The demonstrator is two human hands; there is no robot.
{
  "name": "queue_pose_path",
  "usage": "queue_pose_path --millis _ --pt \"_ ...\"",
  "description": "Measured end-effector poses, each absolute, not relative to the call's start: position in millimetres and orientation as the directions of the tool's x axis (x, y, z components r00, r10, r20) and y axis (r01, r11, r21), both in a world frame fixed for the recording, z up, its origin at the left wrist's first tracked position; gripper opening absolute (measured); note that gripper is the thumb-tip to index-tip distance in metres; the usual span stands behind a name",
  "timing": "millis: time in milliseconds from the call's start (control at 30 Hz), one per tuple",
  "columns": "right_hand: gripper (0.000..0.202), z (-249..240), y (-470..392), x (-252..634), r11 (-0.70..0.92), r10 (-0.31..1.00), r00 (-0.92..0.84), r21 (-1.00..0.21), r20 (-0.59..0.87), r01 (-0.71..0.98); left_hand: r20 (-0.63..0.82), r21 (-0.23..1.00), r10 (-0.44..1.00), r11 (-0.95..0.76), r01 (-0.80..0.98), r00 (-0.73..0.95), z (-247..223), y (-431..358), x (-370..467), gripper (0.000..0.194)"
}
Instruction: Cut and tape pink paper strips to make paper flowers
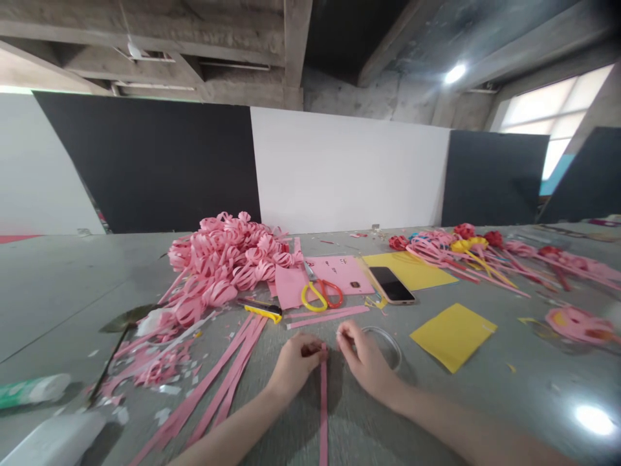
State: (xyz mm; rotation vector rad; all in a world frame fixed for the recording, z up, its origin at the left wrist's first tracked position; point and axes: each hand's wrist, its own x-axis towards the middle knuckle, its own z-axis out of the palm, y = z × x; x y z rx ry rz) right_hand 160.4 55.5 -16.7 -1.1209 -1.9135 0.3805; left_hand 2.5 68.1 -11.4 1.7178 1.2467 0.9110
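Note:
My left hand (299, 362) pinches the far end of a pink paper strip (324, 414), which runs straight down toward me over the grey table. Just right of it, my right hand (361, 357) is closed with its fingertips together; whatever sits between them is too small to make out. A roll of clear tape (391, 343) lies beside and partly behind my right hand. Beyond both hands is another pink strip (330, 317) with a whitish end. Scissors (320, 294) with one yellow and one red handle rest on pink paper sheets (334, 272).
A heap of looped pink paper strips (228, 259) stands at the back left, near a yellow utility knife (262, 309) and loose strips (223, 382). A phone (392, 285), yellow sheets (455, 336) and paper flowers (466, 249) lie right. A white-green tube (33, 390) is far left.

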Motion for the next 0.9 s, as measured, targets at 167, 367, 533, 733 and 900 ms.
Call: queue_pose_path --millis 167,367,533,733,900 --pt "0.013 -13.1 51.0 163.9 0.593 0.790 -0.256 -0.590 0.557 0.547 0.089 0.927 0.966 -0.169 0.335 0.241 -10.0 67.8 2.8 0.024" --pt "0.017 -13.1 53.2 166.9 0.645 0.749 -0.252 -0.588 0.613 0.488 0.026 0.986 0.946 -0.078 0.150 0.324 -14.0 64.3 5.4 0.027" --pt "0.024 -15.4 55.7 168.8 0.637 0.768 -0.327 -0.608 0.551 0.473 0.052 0.986 0.947 -0.100 0.136 0.316 -13.2 62.2 6.8 0.021" --pt "0.042 -18.2 56.3 167.6 0.592 0.805 -0.325 -0.704 0.497 0.392 0.057 0.982 0.945 -0.111 0.153 0.321 -10.1 60.4 8.3 0.018" --pt "0.047 -20.8 57.8 166.0 0.569 0.820 -0.314 -0.741 0.478 0.358 0.083 0.967 0.936 -0.158 0.197 0.342 -8.9 59.5 7.1 0.018"
